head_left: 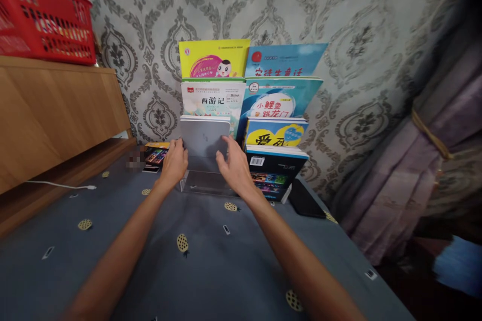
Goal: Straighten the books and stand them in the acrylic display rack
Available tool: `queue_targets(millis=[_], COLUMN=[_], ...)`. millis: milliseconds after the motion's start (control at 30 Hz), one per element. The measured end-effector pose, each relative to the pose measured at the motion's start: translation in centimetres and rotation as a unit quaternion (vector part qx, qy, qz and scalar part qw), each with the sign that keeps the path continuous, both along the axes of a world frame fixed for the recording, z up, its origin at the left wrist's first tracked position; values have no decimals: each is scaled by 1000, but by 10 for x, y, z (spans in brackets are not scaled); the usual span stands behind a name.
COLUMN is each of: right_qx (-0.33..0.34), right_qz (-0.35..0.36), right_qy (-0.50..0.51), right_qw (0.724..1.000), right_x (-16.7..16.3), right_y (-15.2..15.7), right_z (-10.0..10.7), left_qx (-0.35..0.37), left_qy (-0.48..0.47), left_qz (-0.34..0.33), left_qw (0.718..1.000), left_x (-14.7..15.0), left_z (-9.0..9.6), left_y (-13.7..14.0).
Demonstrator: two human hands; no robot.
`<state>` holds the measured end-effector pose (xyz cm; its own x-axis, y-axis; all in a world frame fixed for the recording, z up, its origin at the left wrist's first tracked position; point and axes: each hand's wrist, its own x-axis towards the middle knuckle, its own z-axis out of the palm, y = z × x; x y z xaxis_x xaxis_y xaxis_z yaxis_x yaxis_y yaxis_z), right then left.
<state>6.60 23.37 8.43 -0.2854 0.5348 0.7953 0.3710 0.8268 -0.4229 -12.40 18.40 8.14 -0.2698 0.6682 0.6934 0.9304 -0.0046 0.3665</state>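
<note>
A plain grey notebook [205, 136] stands upright in the left column of a clear tiered book rack [207, 183]. My left hand [176, 161] is closed at the notebook's left edge, fingers bent. At the right edge, my right hand [235, 164] holds it with the fingertips, and the thumb lies in front of the cover. Behind it rise a pale storybook [213, 96] and a yellow book [214, 59]. The right column carries a blue book [288, 57], a teal book [282, 100], a yellow-and-blue book [276, 133] and black books [278, 163].
Left of the rack lies a dark, colourful book [155, 157]. A flat black object [307, 199] rests to the right. A wooden cabinet [56, 110] bears a red basket [48, 15]; a white cable [62, 184] lies below. A curtain [406, 175] hangs at right.
</note>
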Motion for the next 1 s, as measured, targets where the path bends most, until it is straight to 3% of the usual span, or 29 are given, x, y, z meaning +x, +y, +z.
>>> queue_targets(millis=[233, 467, 1000], right_qx=[-70, -112, -126], right_qz=[56, 93, 79], right_qy=[-9, -15, -49], right_qw=[996, 989, 988], right_x=[16, 25, 27], right_y=[0, -2, -6], right_z=[19, 31, 35], left_qx=[-52, -54, 29], left_qy=[31, 35, 3], left_qz=[42, 41, -47], left_qw=[997, 997, 998], left_x=[0, -1, -24], left_z=[6, 8, 0], left_y=[-5, -7, 7])
